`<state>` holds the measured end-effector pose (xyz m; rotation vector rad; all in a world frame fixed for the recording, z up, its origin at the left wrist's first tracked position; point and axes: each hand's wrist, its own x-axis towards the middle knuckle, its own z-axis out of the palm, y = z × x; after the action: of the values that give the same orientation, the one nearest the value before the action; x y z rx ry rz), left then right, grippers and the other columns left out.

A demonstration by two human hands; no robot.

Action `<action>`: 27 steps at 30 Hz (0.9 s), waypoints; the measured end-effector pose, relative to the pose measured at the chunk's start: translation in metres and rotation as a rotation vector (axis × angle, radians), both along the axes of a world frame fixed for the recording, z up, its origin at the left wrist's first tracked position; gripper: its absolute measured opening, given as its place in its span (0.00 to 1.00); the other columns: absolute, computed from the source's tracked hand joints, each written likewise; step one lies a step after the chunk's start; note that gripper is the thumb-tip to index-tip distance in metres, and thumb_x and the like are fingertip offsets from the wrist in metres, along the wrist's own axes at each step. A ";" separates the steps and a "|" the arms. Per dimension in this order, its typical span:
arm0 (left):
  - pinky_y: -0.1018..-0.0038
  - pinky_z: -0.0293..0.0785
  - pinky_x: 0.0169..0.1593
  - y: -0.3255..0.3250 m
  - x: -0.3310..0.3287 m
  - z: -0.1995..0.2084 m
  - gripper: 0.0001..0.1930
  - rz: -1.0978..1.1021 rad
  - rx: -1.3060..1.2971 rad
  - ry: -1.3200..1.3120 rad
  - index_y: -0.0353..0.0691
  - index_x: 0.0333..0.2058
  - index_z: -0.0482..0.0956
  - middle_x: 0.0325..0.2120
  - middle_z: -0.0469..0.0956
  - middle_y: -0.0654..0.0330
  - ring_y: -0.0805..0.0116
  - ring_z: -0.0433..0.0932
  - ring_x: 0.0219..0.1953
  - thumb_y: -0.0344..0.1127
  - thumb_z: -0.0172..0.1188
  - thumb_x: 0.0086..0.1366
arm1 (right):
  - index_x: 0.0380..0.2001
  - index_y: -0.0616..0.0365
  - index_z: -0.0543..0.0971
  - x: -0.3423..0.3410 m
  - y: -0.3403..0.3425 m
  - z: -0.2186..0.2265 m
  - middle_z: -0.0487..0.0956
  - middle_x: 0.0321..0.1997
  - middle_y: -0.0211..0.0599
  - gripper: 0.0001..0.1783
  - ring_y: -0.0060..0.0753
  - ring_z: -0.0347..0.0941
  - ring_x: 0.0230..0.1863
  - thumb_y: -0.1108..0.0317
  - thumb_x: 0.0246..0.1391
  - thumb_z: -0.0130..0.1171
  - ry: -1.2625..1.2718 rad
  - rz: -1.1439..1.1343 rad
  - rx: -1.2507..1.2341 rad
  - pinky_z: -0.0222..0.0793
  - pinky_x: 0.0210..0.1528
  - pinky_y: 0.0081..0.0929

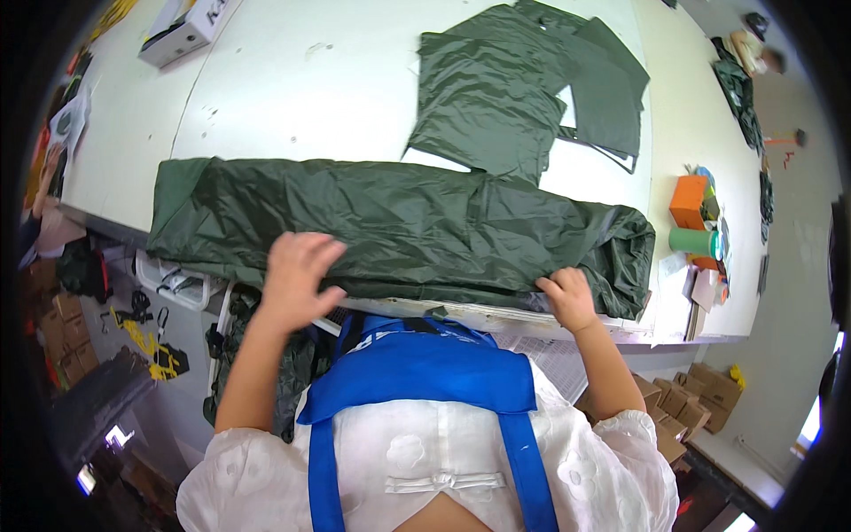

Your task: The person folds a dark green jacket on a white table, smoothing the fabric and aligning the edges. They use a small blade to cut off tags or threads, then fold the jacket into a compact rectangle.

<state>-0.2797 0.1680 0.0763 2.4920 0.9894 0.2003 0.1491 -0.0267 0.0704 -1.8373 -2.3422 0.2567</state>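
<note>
A long dark green garment (381, 222) of thin, shiny cloth lies folded into a wide strip along the table's near edge. My left hand (304, 277) is over its near side, left of the middle, with the fingers spread and nothing in them. Whether that palm touches the cloth, I cannot tell. Toward the strip's right end, my right hand (568, 297) grips the near edge of the cloth with curled fingers, the thumb pointing left. Beyond the strip, more dark green garments (496, 97) lie flat, one overlapping another.
The white table (266, 97) carries an open white box (183, 31) at the far left. On the right stand an orange box (689, 202) and a green cylinder (694, 241). A white plastic basket (177, 279) is below the left edge. Cardboard boxes (683, 403) are stacked low right.
</note>
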 end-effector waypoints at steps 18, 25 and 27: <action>0.47 0.42 0.65 -0.033 0.044 -0.068 0.29 -0.193 0.116 0.164 0.69 0.54 0.71 0.63 0.59 0.62 0.53 0.53 0.66 0.40 0.66 0.51 | 0.42 0.55 0.76 -0.007 0.168 0.011 0.73 0.41 0.42 0.19 0.49 0.71 0.45 0.77 0.41 0.58 0.331 -0.106 -0.080 0.68 0.49 0.36; 0.48 0.42 0.65 -0.034 0.044 -0.067 0.30 -0.165 0.084 0.154 0.70 0.54 0.71 0.63 0.59 0.64 0.55 0.53 0.66 0.40 0.66 0.50 | 0.34 0.51 0.80 -0.027 0.186 -0.026 0.75 0.27 0.38 0.11 0.40 0.73 0.30 0.76 0.45 0.56 0.365 -0.146 0.051 0.68 0.32 0.33; 0.48 0.42 0.66 -0.032 0.047 -0.069 0.29 -0.169 0.071 0.146 0.71 0.54 0.71 0.63 0.59 0.64 0.56 0.53 0.66 0.40 0.65 0.52 | 0.36 0.55 0.79 -0.015 0.178 -0.048 0.74 0.25 0.33 0.09 0.28 0.72 0.28 0.76 0.52 0.51 0.647 -0.340 -0.045 0.66 0.29 0.24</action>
<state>-0.2330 0.1360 0.0073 2.6700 0.8347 0.0008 0.1341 0.1511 0.0228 -1.7793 -1.5819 0.7322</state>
